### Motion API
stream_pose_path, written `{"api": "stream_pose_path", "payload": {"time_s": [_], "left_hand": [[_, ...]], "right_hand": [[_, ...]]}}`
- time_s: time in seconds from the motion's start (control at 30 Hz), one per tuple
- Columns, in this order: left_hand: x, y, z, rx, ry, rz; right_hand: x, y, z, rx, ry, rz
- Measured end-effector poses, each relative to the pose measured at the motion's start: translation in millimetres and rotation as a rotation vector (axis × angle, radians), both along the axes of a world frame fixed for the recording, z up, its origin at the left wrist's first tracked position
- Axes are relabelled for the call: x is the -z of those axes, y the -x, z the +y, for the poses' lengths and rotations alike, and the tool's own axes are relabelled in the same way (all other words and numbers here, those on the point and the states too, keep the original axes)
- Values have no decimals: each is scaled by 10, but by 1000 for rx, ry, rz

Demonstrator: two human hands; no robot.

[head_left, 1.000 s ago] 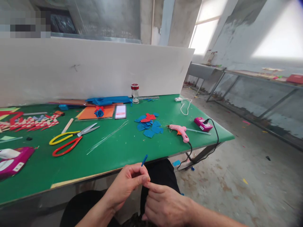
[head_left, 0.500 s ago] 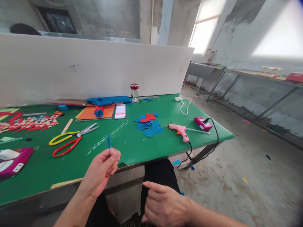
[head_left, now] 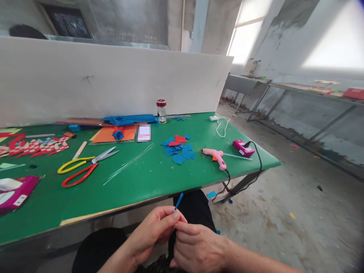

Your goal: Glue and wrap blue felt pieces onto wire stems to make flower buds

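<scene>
At the bottom centre of the frame the left hand (head_left: pixel 155 233) pinches a thin blue strip (head_left: pixel 178 201) between thumb and forefinger; the strip is narrow, straight and stiff-looking, and it sticks up and to the right from the fingertips, just below the table's near edge. The right hand (head_left: pixel 199 248) lies just beside it, its fingers curled and its fingertips touching those of the left hand at the foot of the strip; whether it grips the strip too cannot be told. Both hands hover over dark trousers.

Above them stretches the green table (head_left: pixel 159 182), smooth and matt, with a pale strip along its front edge. At centre lies a loose heap of flat cut pieces (head_left: pixel 178 148), mostly blue with one red on top, rounded like petals. To their right rests one pink glue gun (head_left: pixel 216 157) with a black cord, and beyond it a small magenta box (head_left: pixel 243 148). Left of centre a bundle of fine metal wires (head_left: pixel 127 164) fans out. Further left lie two pairs of scissors (head_left: pixel 82 168), one yellow-handled, one red-handled. Toward the back stand one small glass jar (head_left: pixel 162 111) with a red lid and an orange sheet (head_left: pixel 108 135) bearing a blue-and-red paper flower (head_left: pixel 118 133).
</scene>
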State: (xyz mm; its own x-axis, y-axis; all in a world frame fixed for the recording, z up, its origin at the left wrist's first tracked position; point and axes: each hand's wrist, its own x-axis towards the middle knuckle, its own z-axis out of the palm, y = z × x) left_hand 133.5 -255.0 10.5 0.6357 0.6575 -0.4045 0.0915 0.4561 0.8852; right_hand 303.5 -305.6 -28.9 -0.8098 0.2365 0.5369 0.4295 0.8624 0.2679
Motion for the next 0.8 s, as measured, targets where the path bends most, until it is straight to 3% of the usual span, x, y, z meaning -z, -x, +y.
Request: {"api": "stream_pose_path", "payload": {"time_s": [0.23,0.4,0.8], "left_hand": [[-68,-40,-58,7,-132,40],[-48,-94,-93,-61,-125,78],[-68,-107,-91,-56,-124,111]], "right_hand": [[-18,21,8,0,-4,21],[32,22,15,1,6,-110],[50,19,-5,19,-1,28]]}}
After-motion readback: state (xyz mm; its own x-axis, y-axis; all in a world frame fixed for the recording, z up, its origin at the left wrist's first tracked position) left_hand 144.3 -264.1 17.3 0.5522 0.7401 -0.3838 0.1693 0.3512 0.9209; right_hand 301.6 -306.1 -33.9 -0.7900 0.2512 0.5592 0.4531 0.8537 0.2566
